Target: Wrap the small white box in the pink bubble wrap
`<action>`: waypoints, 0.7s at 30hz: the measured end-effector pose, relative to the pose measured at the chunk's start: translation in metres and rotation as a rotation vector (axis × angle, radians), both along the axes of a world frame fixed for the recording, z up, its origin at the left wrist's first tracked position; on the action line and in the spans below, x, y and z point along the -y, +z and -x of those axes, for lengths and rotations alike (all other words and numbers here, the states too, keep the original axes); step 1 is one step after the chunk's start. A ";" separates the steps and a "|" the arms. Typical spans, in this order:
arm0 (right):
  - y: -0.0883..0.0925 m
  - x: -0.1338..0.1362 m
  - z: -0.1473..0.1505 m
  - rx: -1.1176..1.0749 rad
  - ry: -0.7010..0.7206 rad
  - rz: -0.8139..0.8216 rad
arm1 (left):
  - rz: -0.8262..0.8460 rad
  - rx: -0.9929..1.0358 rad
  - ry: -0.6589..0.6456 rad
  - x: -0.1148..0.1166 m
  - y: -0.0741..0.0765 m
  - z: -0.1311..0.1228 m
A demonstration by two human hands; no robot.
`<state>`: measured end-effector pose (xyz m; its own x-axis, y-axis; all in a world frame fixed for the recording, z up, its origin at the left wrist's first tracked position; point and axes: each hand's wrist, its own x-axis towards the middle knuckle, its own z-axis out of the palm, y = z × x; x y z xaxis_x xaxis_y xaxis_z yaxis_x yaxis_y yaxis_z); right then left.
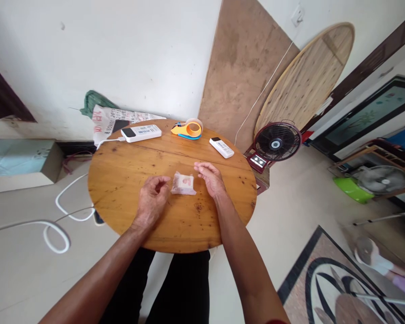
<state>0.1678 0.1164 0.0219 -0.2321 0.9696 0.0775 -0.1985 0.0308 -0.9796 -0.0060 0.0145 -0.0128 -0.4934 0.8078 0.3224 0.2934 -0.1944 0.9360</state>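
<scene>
A small, squarish packet in clear plastic wrap [184,183], with a white face and a reddish print, lies on the round wooden table [121,180]. My left hand [152,197] rests just left of it, fingers loosely bent, thumb and forefinger tips close to the wrap; I cannot tell whether they touch it. To the packet's right, my right hand [210,178] hovers with its fingers half stretched towards the left. Nothing shows in either hand. Beyond them on the table is a yellow and blue tape dispenser [187,129] with a roll of tape.
A white device with a cable [141,133] lies at the table's back left, and another white device [222,147] at the back right. A dark red fan [276,143] stands past the right edge. Boards [243,63] lean on the wall. Another person's foot [371,254] shows far right.
</scene>
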 end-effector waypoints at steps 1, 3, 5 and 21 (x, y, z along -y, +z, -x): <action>0.001 0.002 0.001 0.015 0.052 -0.037 | 0.002 0.005 -0.004 0.000 0.000 0.000; 0.003 0.004 0.001 0.041 0.129 -0.090 | 0.010 0.020 -0.009 0.000 0.000 0.000; 0.004 0.006 0.000 0.069 0.174 -0.104 | 0.017 0.043 -0.012 0.000 0.000 -0.001; 0.004 0.012 0.000 0.279 0.375 -0.120 | 0.017 0.118 -0.067 0.002 0.003 -0.003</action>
<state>0.1676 0.1045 0.0261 -0.5920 0.8029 0.0692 0.0521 0.1239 -0.9909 -0.0033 0.0126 -0.0103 -0.4716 0.8453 0.2511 0.1680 -0.1935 0.9666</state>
